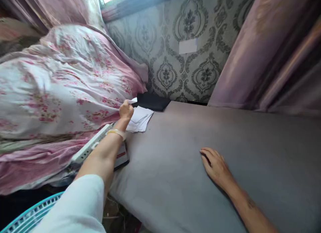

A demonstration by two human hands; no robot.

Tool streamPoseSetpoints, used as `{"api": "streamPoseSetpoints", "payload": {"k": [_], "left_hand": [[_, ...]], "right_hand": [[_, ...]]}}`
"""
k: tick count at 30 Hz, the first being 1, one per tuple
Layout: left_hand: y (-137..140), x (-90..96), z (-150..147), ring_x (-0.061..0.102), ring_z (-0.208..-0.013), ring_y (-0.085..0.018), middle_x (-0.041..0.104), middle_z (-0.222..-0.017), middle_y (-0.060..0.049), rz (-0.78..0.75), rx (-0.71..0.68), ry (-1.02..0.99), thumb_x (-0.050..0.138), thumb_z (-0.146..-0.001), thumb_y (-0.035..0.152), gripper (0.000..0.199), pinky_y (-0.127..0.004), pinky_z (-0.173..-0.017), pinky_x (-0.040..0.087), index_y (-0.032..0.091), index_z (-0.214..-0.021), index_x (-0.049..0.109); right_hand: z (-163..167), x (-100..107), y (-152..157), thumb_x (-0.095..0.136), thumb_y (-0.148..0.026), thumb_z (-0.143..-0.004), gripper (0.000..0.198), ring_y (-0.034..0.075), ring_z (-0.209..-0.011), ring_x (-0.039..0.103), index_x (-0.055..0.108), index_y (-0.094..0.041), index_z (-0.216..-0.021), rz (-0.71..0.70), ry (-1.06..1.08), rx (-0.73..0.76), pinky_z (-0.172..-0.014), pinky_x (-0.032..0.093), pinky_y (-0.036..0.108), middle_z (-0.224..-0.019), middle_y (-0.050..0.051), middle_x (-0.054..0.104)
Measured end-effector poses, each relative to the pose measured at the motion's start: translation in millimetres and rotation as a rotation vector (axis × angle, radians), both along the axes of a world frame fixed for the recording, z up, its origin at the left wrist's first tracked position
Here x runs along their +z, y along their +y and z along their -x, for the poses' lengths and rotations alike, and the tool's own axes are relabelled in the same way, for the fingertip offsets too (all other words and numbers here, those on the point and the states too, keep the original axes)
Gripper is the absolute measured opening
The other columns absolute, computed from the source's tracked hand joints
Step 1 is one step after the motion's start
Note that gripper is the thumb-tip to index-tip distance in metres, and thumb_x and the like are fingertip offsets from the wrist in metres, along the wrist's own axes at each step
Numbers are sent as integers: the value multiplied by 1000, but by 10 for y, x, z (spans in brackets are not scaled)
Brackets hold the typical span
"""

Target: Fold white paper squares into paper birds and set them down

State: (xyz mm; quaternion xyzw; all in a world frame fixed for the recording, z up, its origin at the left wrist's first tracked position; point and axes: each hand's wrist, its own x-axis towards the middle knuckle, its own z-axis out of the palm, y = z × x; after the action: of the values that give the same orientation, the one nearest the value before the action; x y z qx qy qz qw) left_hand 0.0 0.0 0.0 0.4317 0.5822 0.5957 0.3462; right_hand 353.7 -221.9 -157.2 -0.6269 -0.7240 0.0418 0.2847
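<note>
My left hand (126,110) reaches to the far left of the grey-covered table (175,166). Its fingers are closed on a small piece of white paper (132,100), whose end sticks out past them. Just beside and below this hand lies a loose stack of white paper sheets (140,118), partly hidden by my wrist. Behind the stack is a flat black item (152,102); I cannot tell what it is. My right hand (216,166) rests on the cover at the right, thumb and fingers apart, with nothing in it.
Under my left forearm lie a tablet-like device (121,156) and a long white power strip (92,142). A floral bed cover (62,82) rises at the left. Lower left is a blue plastic basket (32,213). Patterned wallpaper with a white card (188,46) and purple curtains (235,55) stand behind.
</note>
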Motion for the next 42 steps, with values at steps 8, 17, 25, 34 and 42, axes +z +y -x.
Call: {"api": "streamPoseSetpoints", "payload": {"k": [8, 17, 25, 34, 42], "left_hand": [[-531, -296, -1197, 67, -91, -19, 70, -103, -9, 153, -447, -309, 61, -83, 20, 21, -30, -77, 55, 12, -103, 63], [-1519, -955, -2113, 66, -74, -15, 72, -91, -8, 575, -817, -706, 68, -81, 22, 18, -24, -68, 55, 11, -96, 67], [-1590, -1087, -2048, 63, -66, -14, 71, -76, -7, 612, -840, -658, 76, -76, 28, 20, -26, -68, 52, 9, -83, 70], [-1504, -1128, -1967, 61, -61, -13, 68, -70, -6, 629, -850, -616, 78, -72, 34, 26, -26, -62, 50, 11, -77, 67], [-1542, -1156, -1989, 51, -53, -8, 59, -61, 3, 421, -757, -340, 70, -71, 15, 38, -20, -54, 39, 14, -108, 59]], "right_hand": [[34, 59, 46, 47, -36, -90, 28, 27, -109, 60, 65, -21, -106, 7, 285, -17, -98, 44, 47, -113, 10, 67], [-31, 287, -68, 40, -73, -83, 62, 21, -75, 67, 67, -18, -91, 119, 1287, -261, -63, 51, 32, -87, 10, 72], [75, 296, -84, 67, -54, -76, 38, 12, -57, 50, 64, -17, -72, 54, 1089, -300, -54, 38, 24, -62, -2, 60], [9, 263, -96, 64, -53, -77, 37, 13, -60, 54, 68, -16, -77, 82, 1113, -345, -57, 42, 26, -68, 2, 64], [-67, 277, -119, 63, -44, -80, 60, 10, -48, 44, 47, -20, -133, 41, 949, -362, -47, 36, 23, -61, -5, 59]]}}
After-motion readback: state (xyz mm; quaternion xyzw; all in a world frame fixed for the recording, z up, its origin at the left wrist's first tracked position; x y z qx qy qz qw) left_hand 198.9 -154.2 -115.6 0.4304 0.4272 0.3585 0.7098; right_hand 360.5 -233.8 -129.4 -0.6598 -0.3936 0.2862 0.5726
